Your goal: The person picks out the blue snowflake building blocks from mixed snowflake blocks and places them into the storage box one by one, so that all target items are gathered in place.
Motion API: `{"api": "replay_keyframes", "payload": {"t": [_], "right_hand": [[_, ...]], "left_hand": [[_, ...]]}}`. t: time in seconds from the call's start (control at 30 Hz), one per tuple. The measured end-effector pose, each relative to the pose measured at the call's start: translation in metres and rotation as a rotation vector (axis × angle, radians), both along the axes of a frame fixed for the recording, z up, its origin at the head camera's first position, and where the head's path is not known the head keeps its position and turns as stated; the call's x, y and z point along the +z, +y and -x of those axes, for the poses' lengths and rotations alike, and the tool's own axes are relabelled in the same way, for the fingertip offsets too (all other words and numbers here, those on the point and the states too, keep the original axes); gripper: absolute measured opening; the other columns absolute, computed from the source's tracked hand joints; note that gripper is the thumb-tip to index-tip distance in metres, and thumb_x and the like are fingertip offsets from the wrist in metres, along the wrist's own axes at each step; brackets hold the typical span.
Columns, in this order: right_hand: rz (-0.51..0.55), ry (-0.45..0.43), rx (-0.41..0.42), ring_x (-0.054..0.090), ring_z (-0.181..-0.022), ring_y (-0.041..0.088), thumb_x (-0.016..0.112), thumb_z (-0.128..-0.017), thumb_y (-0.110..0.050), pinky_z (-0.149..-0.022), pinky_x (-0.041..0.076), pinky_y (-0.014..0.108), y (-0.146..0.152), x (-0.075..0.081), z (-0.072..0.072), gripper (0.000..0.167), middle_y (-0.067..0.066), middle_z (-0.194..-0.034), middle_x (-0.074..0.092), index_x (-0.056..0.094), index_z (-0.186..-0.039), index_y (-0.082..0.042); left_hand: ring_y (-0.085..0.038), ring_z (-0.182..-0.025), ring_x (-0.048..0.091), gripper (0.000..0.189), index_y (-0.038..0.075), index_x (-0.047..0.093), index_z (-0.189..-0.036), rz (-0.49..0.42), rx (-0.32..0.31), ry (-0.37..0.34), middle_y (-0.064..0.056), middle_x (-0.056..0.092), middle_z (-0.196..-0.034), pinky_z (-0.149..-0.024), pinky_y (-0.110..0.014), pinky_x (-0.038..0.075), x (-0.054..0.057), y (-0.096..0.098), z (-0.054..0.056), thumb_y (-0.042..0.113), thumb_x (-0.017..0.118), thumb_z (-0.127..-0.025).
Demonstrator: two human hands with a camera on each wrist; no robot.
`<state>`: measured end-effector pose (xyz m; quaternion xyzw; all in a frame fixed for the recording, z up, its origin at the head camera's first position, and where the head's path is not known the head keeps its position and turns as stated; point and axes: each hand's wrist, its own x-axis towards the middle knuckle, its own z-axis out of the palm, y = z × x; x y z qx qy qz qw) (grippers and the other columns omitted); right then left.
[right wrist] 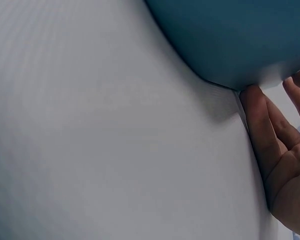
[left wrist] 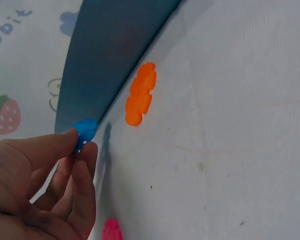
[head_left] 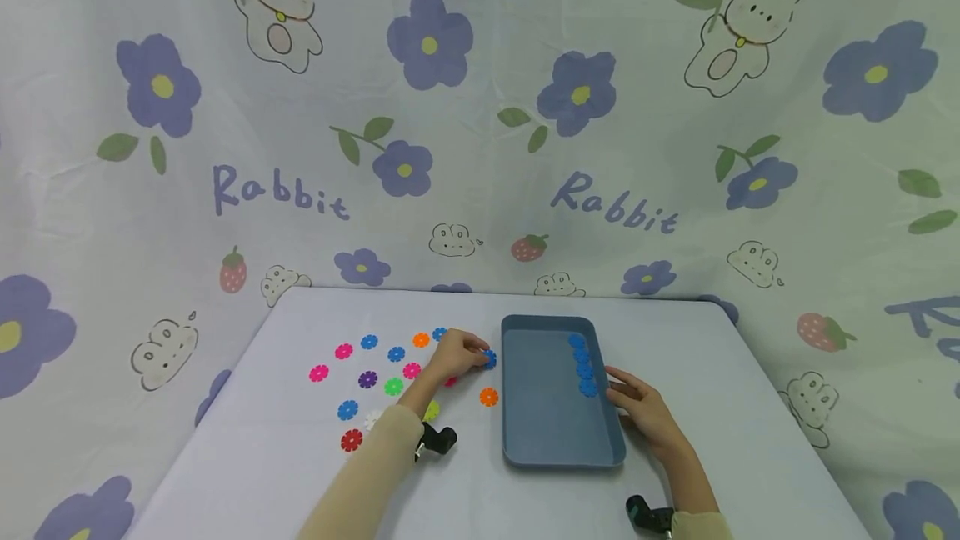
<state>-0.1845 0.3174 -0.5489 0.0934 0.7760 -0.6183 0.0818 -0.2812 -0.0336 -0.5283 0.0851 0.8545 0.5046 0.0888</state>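
Lower centre of the head view, I have the blue disc (head_left: 490,359) pinched by the left hand (head_left: 456,353), just left of the tray (head_left: 551,415). So small a hold could, I judge, slip if the disc clips the tray's edge. Lower right, the right hand's (head_left: 647,415) extended fingers touch the tray; a nudge might jostle the blue row (head_left: 584,371) inside.

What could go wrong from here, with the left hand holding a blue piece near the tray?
The left hand pinches the small blue piece, so it might slip and drop outside the tray. The right hand touches the tray's side; a push could disturb the row of blue pieces inside. The orange piece lies close beside the tray and may get knocked.
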Motion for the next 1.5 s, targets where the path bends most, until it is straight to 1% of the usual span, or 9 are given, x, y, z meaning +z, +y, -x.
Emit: {"api": "replay_keyframes", "payload": {"t": [0.2, 0.4, 0.57, 0.8, 0.9, 1.07, 1.3, 1.37, 1.5], "right_hand": [[0.006, 0.007, 0.008, 0.052, -0.121, 0.035, 0.064, -0.095, -0.023, -0.086, 0.053, 0.044, -0.001, 0.003, -0.002, 0.055, 0.024, -0.141, 0.046, 0.046, -0.145, -0.012], [0.016, 0.020, 0.010, 0.053, -0.120, 0.034, 0.065, -0.094, -0.023, -0.085, 0.053, 0.042, -0.001, 0.003, -0.001, 0.054, 0.024, -0.139, 0.048, 0.047, -0.145, -0.012], [0.023, 0.019, 0.017, 0.053, -0.120, 0.034, 0.065, -0.094, -0.022, -0.085, 0.053, 0.043, 0.000, 0.003, -0.001, 0.055, 0.024, -0.140, 0.047, 0.046, -0.145, -0.012], [0.019, 0.019, 0.019, 0.053, -0.121, 0.035, 0.065, -0.094, -0.022, -0.086, 0.053, 0.043, 0.000, 0.003, 0.001, 0.055, 0.025, -0.140, 0.046, 0.046, -0.145, -0.012], [0.015, 0.015, 0.013, 0.053, -0.120, 0.035, 0.066, -0.094, -0.022, -0.084, 0.053, 0.042, 0.000, 0.003, 0.000, 0.054, 0.024, -0.139, 0.047, 0.047, -0.144, -0.012], [0.015, 0.014, -0.002, 0.055, -0.117, 0.032, 0.067, -0.093, -0.022, -0.081, 0.053, 0.038, 0.000, 0.002, -0.001, 0.054, 0.023, -0.138, 0.050, 0.049, -0.143, -0.012], [-0.002, 0.001, -0.002, 0.055, -0.118, 0.030, 0.067, -0.093, -0.025, -0.080, 0.053, 0.035, 0.002, 0.001, -0.001, 0.055, 0.022, -0.139, 0.049, 0.048, -0.144, -0.014], [-0.008, -0.004, -0.004, 0.055, -0.118, 0.030, 0.067, -0.093, -0.025, -0.080, 0.052, 0.035, 0.002, 0.002, -0.002, 0.056, 0.021, -0.139, 0.049, 0.048, -0.144, -0.014], [-0.021, 0.005, 0.008, 0.054, -0.119, 0.032, 0.067, -0.093, -0.027, -0.081, 0.052, 0.038, 0.000, 0.003, -0.003, 0.057, 0.023, -0.140, 0.048, 0.046, -0.145, -0.013]], "left_hand": [[-0.016, -0.066, 0.064, 0.015, 0.002, 0.075, -0.098, -0.078, 0.016, -0.005, -0.005, 0.066, -0.078, -0.062, -0.027, 0.056, 0.001, -0.002, -0.003, 0.007, 0.076, -0.084], [-0.021, -0.072, 0.067, 0.019, -0.001, 0.073, -0.102, -0.217, 0.047, -0.057, -0.009, 0.068, -0.083, -0.069, -0.029, 0.058, 0.011, 0.000, -0.008, 0.007, 0.075, -0.085], [-0.025, -0.076, 0.070, 0.024, -0.006, 0.070, -0.107, -0.291, 0.022, -0.070, -0.012, 0.069, -0.088, -0.072, -0.034, 0.059, 0.022, 0.006, -0.013, 0.005, 0.074, -0.085], [-0.026, -0.077, 0.069, 0.028, -0.009, 0.067, -0.111, -0.329, -0.038, -0.069, -0.014, 0.068, -0.090, -0.075, -0.036, 0.058, 0.029, 0.019, -0.017, 0.004, 0.072, -0.087], [-0.024, -0.076, 0.069, 0.028, -0.008, 0.068, -0.110, -0.328, -0.055, -0.074, -0.012, 0.068, -0.088, -0.072, -0.032, 0.059, 0.029, 0.025, -0.019, 0.005, 0.073, -0.086], [-0.027, -0.076, 0.069, 0.026, -0.006, 0.071, -0.106, -0.307, -0.088, -0.077, -0.008, 0.067, -0.083, -0.070, -0.030, 0.058, 0.028, 0.038, -0.020, 0.006, 0.075, -0.084], [-0.036, -0.079, 0.070, 0.024, -0.008, 0.070, -0.104, -0.332, -0.129, -0.082, -0.011, 0.065, -0.081, -0.074, -0.042, 0.058, 0.035, 0.060, -0.027, 0.001, 0.074, -0.083], [-0.035, -0.078, 0.070, 0.024, -0.009, 0.069, -0.104, -0.332, -0.137, -0.080, -0.011, 0.066, -0.080, -0.073, -0.043, 0.058, 0.036, 0.065, -0.030, 0.001, 0.074, -0.083], [-0.028, -0.073, 0.071, 0.025, -0.010, 0.069, -0.105, -0.305, -0.155, -0.072, -0.009, 0.068, -0.079, -0.068, -0.036, 0.059, 0.037, 0.074, -0.034, 0.000, 0.073, -0.083]]}}
